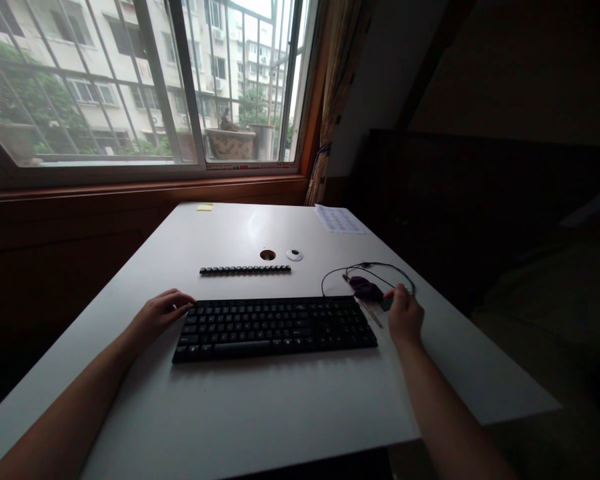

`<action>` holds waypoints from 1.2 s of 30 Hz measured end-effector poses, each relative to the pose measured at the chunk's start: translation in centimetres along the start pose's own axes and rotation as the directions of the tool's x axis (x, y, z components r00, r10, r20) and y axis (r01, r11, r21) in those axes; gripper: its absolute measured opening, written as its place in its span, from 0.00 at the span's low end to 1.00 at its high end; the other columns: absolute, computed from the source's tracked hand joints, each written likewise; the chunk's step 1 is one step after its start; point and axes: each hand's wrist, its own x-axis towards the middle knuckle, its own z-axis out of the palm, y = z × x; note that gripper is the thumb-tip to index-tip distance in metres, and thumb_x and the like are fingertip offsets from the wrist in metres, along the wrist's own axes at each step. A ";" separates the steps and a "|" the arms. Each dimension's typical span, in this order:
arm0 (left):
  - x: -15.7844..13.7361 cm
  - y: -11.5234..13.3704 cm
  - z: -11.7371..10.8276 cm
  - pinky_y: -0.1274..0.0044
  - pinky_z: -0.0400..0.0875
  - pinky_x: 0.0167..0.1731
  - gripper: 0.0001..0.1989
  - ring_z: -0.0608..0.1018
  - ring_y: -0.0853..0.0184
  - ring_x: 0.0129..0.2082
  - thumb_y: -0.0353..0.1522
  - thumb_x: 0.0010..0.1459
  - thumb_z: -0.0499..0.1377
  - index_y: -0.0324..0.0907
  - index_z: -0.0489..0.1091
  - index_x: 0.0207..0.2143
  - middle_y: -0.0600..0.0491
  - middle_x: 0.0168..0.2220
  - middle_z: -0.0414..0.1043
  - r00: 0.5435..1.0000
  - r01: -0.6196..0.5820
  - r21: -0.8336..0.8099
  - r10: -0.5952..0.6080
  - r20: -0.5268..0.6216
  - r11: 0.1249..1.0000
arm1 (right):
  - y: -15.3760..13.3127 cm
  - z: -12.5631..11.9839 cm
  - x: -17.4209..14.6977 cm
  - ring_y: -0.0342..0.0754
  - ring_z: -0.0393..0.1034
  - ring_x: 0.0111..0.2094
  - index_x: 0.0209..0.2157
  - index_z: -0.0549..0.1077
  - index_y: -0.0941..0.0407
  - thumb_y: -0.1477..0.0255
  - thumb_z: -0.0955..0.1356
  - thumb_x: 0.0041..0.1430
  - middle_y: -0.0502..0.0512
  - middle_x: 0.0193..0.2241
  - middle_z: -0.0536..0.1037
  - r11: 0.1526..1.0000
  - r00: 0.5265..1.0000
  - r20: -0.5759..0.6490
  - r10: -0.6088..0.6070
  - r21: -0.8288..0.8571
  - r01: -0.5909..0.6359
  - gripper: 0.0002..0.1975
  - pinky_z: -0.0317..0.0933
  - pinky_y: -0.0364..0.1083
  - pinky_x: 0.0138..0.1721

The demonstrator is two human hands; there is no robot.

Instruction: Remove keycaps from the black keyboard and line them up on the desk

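A black keyboard lies flat on the white table. At its upper left corner is my left hand, thumb and fingertips closed on the corner edge. To the right of the keyboard my right hand is closed, with a small dark object at its fingertips; its kind does not show. A crumpled purple cloth lies beside that hand, with a thin dark cable looping behind it. A thin stick-like item lies between cloth and keyboard. Behind the keyboard runs a row of black keycaps.
Further back are a round hole in the tabletop and its white cover. Printed sheets lie at the far right corner, yellow sticky notes at the far left. A barred window stands beyond the table.
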 end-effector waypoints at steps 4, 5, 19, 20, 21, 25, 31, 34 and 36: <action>0.0 0.0 0.0 0.76 0.71 0.33 0.15 0.76 0.65 0.32 0.44 0.61 0.57 0.43 0.76 0.40 0.50 0.37 0.75 1.000 0.001 0.000 -0.001 0.005 1.000 | 0.1 0.0 -0.1 0.51 0.66 0.26 0.24 0.73 0.58 0.50 0.54 0.65 0.57 0.23 0.75 1.000 1.000 0.006 0.004 0.014 -0.004 0.31 0.55 0.47 0.31; 0.0 0.1 0.0 0.76 0.71 0.33 0.15 0.76 0.65 0.32 0.44 0.61 0.56 0.43 0.76 0.40 0.50 0.37 0.75 1.000 0.002 0.001 -0.002 0.004 1.000 | 0.2 0.0 -0.1 0.51 0.66 0.26 0.24 0.73 0.58 0.50 0.54 0.65 0.58 0.23 0.75 1.000 1.000 0.009 0.001 0.013 -0.001 0.31 0.55 0.48 0.31; -0.1 -0.1 0.2 0.76 0.71 0.32 0.15 0.76 0.65 0.31 0.43 0.62 0.56 0.44 0.76 0.39 0.51 0.36 0.75 1.000 -0.005 0.008 0.005 0.003 1.000 | 0.5 0.0 0.0 0.50 0.66 0.25 0.24 0.73 0.58 0.50 0.55 0.64 0.57 0.23 0.74 1.000 1.000 0.025 0.002 0.008 -0.002 0.31 0.56 0.47 0.30; -0.1 -0.1 0.2 0.76 0.71 0.33 0.15 0.76 0.65 0.31 0.43 0.62 0.56 0.44 0.76 0.39 0.50 0.36 0.75 1.000 -0.005 0.006 0.005 0.003 1.000 | 0.5 0.0 0.0 0.50 0.66 0.25 0.24 0.73 0.58 0.51 0.55 0.65 0.57 0.23 0.75 1.000 1.000 0.028 0.000 0.002 0.000 0.30 0.56 0.47 0.30; -0.1 0.0 0.2 0.76 0.71 0.33 0.15 0.76 0.65 0.32 0.43 0.62 0.56 0.44 0.76 0.39 0.50 0.36 0.75 1.000 -0.004 0.003 0.004 0.004 1.000 | 0.6 0.0 0.0 0.50 0.66 0.25 0.24 0.73 0.58 0.51 0.55 0.65 0.57 0.24 0.75 1.000 1.000 0.029 -0.004 -0.003 0.004 0.30 0.56 0.47 0.30; -0.2 -0.1 0.3 0.76 0.71 0.33 0.14 0.76 0.64 0.33 0.43 0.62 0.56 0.43 0.75 0.40 0.50 0.37 0.75 1.000 0.013 -0.004 -0.013 0.009 1.000 | 0.7 -0.1 -0.1 0.51 0.66 0.26 0.24 0.73 0.58 0.52 0.55 0.65 0.57 0.24 0.76 1.000 0.999 0.027 -0.019 -0.001 0.019 0.30 0.55 0.47 0.30; -0.2 0.0 0.3 0.76 0.71 0.34 0.14 0.77 0.64 0.34 0.43 0.62 0.56 0.43 0.75 0.40 0.50 0.37 0.76 1.000 0.026 -0.018 -0.026 0.008 0.999 | 0.7 0.0 -0.1 0.52 0.68 0.29 0.25 0.73 0.58 0.51 0.55 0.65 0.58 0.26 0.76 1.000 1.000 0.012 -0.022 0.011 0.022 0.30 0.56 0.47 0.32; -0.3 0.2 0.3 0.76 0.72 0.34 0.14 0.78 0.64 0.34 0.42 0.63 0.56 0.43 0.75 0.40 0.50 0.37 0.76 0.999 0.031 -0.036 -0.030 0.022 0.999 | 0.5 -0.1 -0.1 0.53 0.68 0.30 0.25 0.73 0.58 0.51 0.55 0.64 0.59 0.27 0.77 1.000 1.000 0.003 -0.026 0.011 0.026 0.30 0.57 0.47 0.33; -0.3 0.4 0.4 0.76 0.71 0.34 0.14 0.78 0.64 0.34 0.42 0.63 0.56 0.43 0.74 0.40 0.50 0.37 0.76 0.999 0.028 -0.032 -0.027 0.031 0.999 | 0.2 -0.2 -0.2 0.53 0.69 0.30 0.25 0.73 0.58 0.52 0.55 0.64 0.59 0.27 0.77 0.999 0.999 0.001 -0.045 0.002 0.045 0.29 0.57 0.47 0.33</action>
